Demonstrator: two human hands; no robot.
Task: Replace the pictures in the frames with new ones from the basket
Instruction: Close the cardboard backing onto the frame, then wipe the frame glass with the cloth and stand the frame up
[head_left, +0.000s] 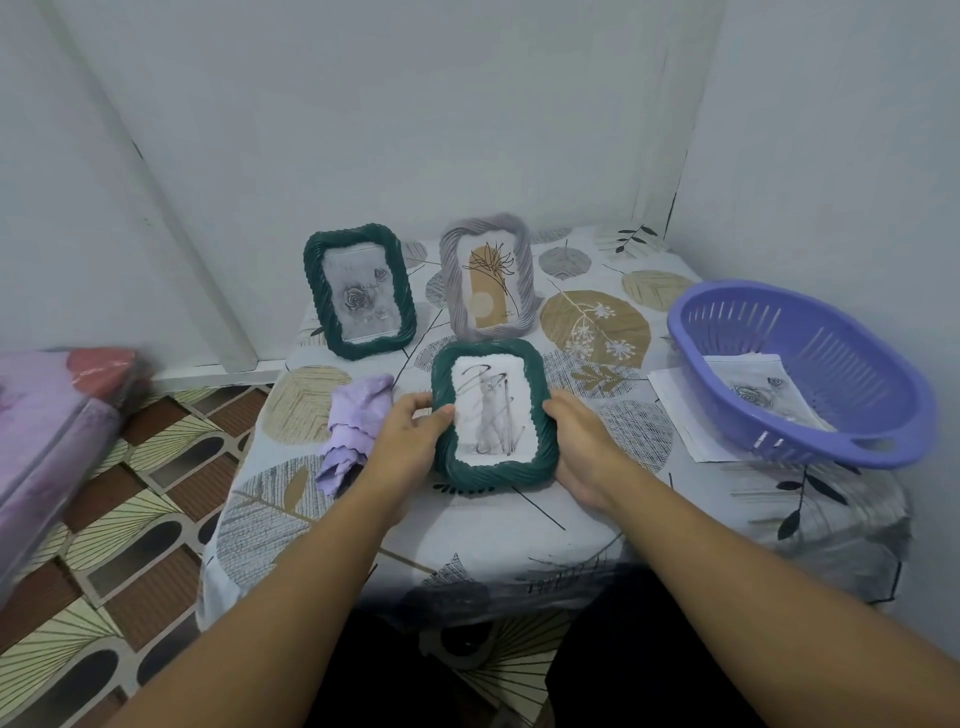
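Lying at the far left, off the table, is a pink bundle (57, 410). On the leaf-patterned tablecloth (467, 525) a crumpled lilac cloth (353, 426) sits just beside the left hand (410, 436), whose thumb lies over the left rim of a dark green frame (493, 415) while the fingers curl behind it. That frame shows a grey sketchy picture; any writing on it is too blurred to read. The right hand (582, 447) clasps its right edge, fingers wrapped behind. Behind stand a second green frame (358, 291) with a rose print and a grey frame (488, 278) with a plant drawing. Farther right, a purple basket (831, 447) holds a rose picture (763, 389) and rests partly on a white sheet (680, 405).
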